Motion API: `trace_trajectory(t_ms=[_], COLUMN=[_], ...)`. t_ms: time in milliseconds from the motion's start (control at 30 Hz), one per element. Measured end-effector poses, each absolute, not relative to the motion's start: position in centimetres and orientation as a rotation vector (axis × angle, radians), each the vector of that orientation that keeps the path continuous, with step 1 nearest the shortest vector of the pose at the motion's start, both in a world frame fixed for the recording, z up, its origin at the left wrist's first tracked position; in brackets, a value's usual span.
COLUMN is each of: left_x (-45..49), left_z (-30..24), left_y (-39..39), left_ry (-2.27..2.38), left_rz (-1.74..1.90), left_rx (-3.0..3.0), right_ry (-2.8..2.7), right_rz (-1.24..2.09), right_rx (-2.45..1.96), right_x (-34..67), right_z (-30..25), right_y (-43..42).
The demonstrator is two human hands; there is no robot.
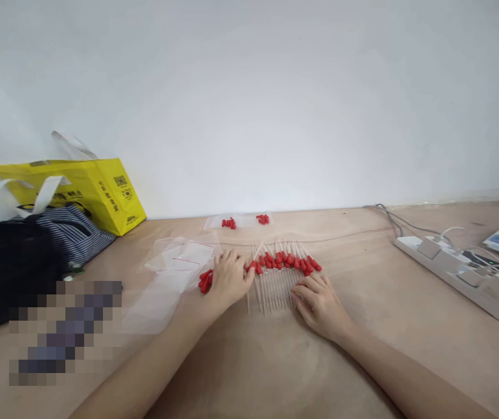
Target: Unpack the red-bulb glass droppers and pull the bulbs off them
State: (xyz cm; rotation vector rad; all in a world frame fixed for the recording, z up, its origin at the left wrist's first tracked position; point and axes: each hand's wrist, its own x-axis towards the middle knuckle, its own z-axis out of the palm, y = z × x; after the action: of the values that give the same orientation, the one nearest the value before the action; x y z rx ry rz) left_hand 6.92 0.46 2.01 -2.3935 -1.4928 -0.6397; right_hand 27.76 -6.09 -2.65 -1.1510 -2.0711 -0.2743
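A fanned row of red-bulbed droppers [290, 259] lies on the wooden surface [389, 349] just right of the centre of the frame. Their pale stems point toward the top of the frame, those at the right end leaning to the upper left. Directly below the bulbs, a band of clear slender tubes [274, 291] sits side by side; each tube's long axis runs roughly up and down the frame, while the band itself stretches left to right.

The two hands flank this group. The left hand [232, 276] is nearer the leftmost bulbs, its fingers loosely bent beside them; whether it pinches one I cannot tell. The right hand [319, 302] is nearer the band's right end, its fingers curled at the outermost tubes, their grip unclear. More red bulbs [205, 281] lie just left of the left hand, beside clear plastic bags [166, 291].
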Motion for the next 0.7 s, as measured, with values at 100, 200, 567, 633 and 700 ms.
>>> trace_trajectory(t_ms=[100,200,567,633,700], left_x=[4.7,3.3,3.5,3.7,3.8], left_z=[1.5,0.6,-0.4,-0.5,-0.6], left_y=[-2.4,-4.2,-4.2,-4.0,-3.7], left_ry=[-1.205,-1.016,-0.901,-0.91,-0.895], left_rz=[-0.752,-0.817,-0.98,-1.002,-1.012], left_rx=[-2.485,-2.547,-2.517,-2.524,-2.543], right_ry=[-2.021,-2.055,-2.145,-2.141,-2.146], right_rz=[-0.317,-0.394,-0.409,-0.425,-0.446], right_rx=[-1.09,-1.026,-0.876,-0.859,-0.824], right_x=[27.2,26.3,23.8,23.7,23.7], right_z=[-2.6,-2.5,-3.4,-3.4,-3.3], right_y=[-6.3,-6.5,-5.0,-4.8,-4.8])
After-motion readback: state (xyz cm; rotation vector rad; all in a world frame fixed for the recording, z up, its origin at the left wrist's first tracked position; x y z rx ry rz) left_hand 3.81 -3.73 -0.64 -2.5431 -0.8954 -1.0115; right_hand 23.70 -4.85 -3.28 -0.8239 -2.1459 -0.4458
